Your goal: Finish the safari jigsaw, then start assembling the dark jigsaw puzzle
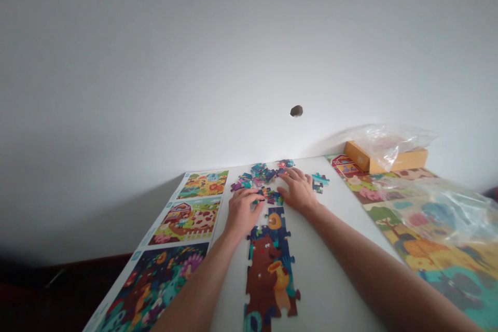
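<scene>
A partly joined jigsaw strip (268, 270) lies on the white table, showing a brown bear with a honey pot. Beyond its far end is a heap of loose puzzle pieces (252, 176) in teal, purple and dark blue. At the heap's near left edge my left hand (244, 208) is closed, with a small dark puzzle piece (258, 199) between thumb and fingers. My right hand (299, 190) rests over the heap's right side, thumb and fingers apart, fingertips touching loose pieces. A few teal pieces (319, 180) lie just right of it.
On the left lies a printed picture sheet (194, 218) with several scenes. To the right, finished-looking puzzle pictures (397, 223) lie under clear plastic bags (447, 207). An orange box (400, 162) stands at the back right. A white wall (233, 88) with a hole (296, 111) rises behind.
</scene>
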Demonstrator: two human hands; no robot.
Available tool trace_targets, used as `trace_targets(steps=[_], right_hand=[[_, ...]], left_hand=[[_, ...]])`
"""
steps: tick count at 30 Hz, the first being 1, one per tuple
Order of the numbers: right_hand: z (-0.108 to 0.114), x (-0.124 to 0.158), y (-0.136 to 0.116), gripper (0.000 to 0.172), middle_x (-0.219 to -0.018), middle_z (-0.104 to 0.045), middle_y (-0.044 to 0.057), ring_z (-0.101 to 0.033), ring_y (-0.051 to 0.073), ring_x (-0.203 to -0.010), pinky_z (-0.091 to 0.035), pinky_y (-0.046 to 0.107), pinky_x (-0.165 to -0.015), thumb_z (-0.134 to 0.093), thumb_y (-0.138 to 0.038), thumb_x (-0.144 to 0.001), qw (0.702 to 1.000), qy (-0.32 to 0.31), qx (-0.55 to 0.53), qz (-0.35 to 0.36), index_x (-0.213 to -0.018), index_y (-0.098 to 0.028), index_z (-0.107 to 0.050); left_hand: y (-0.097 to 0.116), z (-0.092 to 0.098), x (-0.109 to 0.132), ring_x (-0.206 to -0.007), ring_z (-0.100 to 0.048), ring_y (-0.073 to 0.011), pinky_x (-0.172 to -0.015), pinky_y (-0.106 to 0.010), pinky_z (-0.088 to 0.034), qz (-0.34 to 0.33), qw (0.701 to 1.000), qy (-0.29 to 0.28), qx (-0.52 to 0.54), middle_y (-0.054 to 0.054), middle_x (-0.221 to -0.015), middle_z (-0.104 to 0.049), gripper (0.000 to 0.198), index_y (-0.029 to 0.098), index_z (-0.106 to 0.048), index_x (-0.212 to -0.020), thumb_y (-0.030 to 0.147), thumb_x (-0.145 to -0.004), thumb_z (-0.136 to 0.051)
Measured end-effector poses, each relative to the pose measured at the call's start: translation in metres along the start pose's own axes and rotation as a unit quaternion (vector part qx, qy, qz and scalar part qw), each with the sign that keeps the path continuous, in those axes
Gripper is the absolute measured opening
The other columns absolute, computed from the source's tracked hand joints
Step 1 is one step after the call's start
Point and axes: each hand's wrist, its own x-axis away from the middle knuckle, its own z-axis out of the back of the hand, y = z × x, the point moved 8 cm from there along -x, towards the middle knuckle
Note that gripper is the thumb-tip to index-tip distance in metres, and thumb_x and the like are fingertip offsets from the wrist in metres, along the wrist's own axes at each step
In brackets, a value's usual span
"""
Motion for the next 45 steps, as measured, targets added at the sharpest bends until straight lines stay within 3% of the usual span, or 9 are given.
trace_targets(steps=[4, 8, 16, 19, 22, 24, 27, 32, 45], right_hand=[[-0.011, 0.004, -0.018, 0.032, -0.15, -0.052, 0.003, -0.035, 0.034, -0.142, -0.015, 0.072, -0.111, -0.056, -0.048, -0.095, 0.994, -0.051, -0.018, 0.1, -0.123, -0.036, -0.068], [-0.004, 0.002, -0.015, 0.02, -0.139, -0.061, 0.006, -0.042, 0.031, -0.138, -0.011, 0.073, -0.113, -0.057, -0.038, -0.096, 0.997, -0.016, -0.019, 0.068, -0.099, -0.028, -0.074], [-0.014, -0.003, -0.022, 0.05, -0.159, -0.039, 0.007, -0.025, 0.035, -0.148, -0.014, 0.075, -0.112, -0.048, -0.051, -0.099, 0.993, -0.063, -0.001, 0.099, -0.147, -0.035, -0.048], [-0.016, -0.003, -0.026, 0.047, -0.151, -0.051, 0.006, -0.031, 0.036, -0.144, -0.01, 0.076, -0.111, -0.041, -0.055, -0.101, 0.991, -0.07, -0.008, 0.116, -0.141, -0.035, -0.054], [-0.005, -0.004, -0.025, 0.035, -0.128, -0.067, 0.008, -0.044, 0.032, -0.132, -0.009, 0.07, -0.115, -0.046, -0.049, -0.101, 0.996, -0.014, 0.009, 0.09, -0.119, -0.03, -0.069], [-0.001, -0.003, -0.024, 0.031, -0.129, -0.065, 0.009, -0.045, 0.031, -0.13, -0.013, 0.066, -0.116, -0.051, -0.043, -0.098, 0.997, 0.012, 0.019, 0.078, -0.119, -0.03, -0.07], [-0.006, -0.004, -0.02, 0.037, -0.142, -0.057, 0.009, -0.039, 0.034, -0.135, -0.015, 0.069, -0.113, -0.057, -0.045, -0.094, 0.998, 0.002, 0.012, 0.063, -0.129, -0.033, -0.064], [-0.007, -0.005, -0.009, 0.024, -0.122, -0.068, 0.007, -0.051, 0.03, -0.12, -0.012, 0.067, -0.114, -0.055, -0.035, -0.094, 1.0, -0.003, -0.003, 0.017, -0.111, -0.028, -0.071], [0.009, 0.001, 0.011, 0.041, -0.115, -0.068, 0.012, -0.058, 0.032, -0.111, -0.017, 0.06, -0.112, -0.056, -0.02, -0.08, 0.995, 0.047, 0.028, -0.089, -0.12, -0.024, -0.067]], left_hand=[[0.007, -0.002, 0.0, -0.117, -0.061, -0.0221, -0.109, -0.037, -0.046, -0.038, 0.999, -0.017, 0.025, -0.004, -0.117, -0.074, 0.02, 0.025, -0.079, -0.093, 0.018, -0.087, -0.061], [0.0, 0.002, 0.001, -0.123, -0.059, -0.0238, -0.11, -0.042, -0.044, 0.021, 0.999, 0.01, -0.023, -0.004, -0.128, -0.069, 0.024, 0.027, -0.077, -0.102, 0.019, -0.088, -0.059], [-0.005, -0.004, 0.004, -0.131, -0.053, -0.0294, -0.109, -0.056, -0.04, 0.072, 0.992, -0.017, -0.1, -0.007, -0.14, -0.061, 0.028, 0.029, -0.072, -0.114, 0.03, -0.091, -0.057], [-0.004, -0.002, 0.004, -0.129, -0.054, -0.0295, -0.107, -0.055, -0.041, 0.078, 0.991, -0.01, -0.107, -0.007, -0.138, -0.062, 0.026, 0.029, -0.073, -0.112, 0.031, -0.09, -0.058], [-0.003, -0.001, 0.004, -0.128, -0.054, -0.0296, -0.107, -0.054, -0.04, 0.081, 0.991, -0.007, -0.106, -0.007, -0.136, -0.063, 0.025, 0.029, -0.073, -0.11, 0.031, -0.09, -0.058], [-0.003, 0.0, 0.004, -0.127, -0.054, -0.0299, -0.107, -0.054, -0.04, 0.079, 0.991, -0.008, -0.104, -0.007, -0.136, -0.062, 0.025, 0.029, -0.074, -0.11, 0.03, -0.09, -0.058], [-0.002, 0.0, 0.005, -0.128, -0.053, -0.03, -0.107, -0.054, -0.04, 0.076, 0.992, -0.007, -0.1, -0.007, -0.136, -0.062, 0.025, 0.03, -0.074, -0.11, 0.031, -0.089, -0.059], [-0.003, 0.0, 0.005, -0.127, -0.052, -0.0301, -0.108, -0.055, -0.038, 0.08, 0.992, -0.004, -0.1, -0.007, -0.135, -0.061, 0.026, 0.031, -0.074, -0.11, 0.032, -0.089, -0.059], [0.003, -0.001, 0.006, -0.133, -0.044, -0.0364, -0.108, -0.066, -0.031, 0.066, 0.991, -0.037, -0.11, -0.007, -0.146, -0.052, 0.03, 0.042, -0.073, -0.117, 0.036, -0.091, -0.058]])
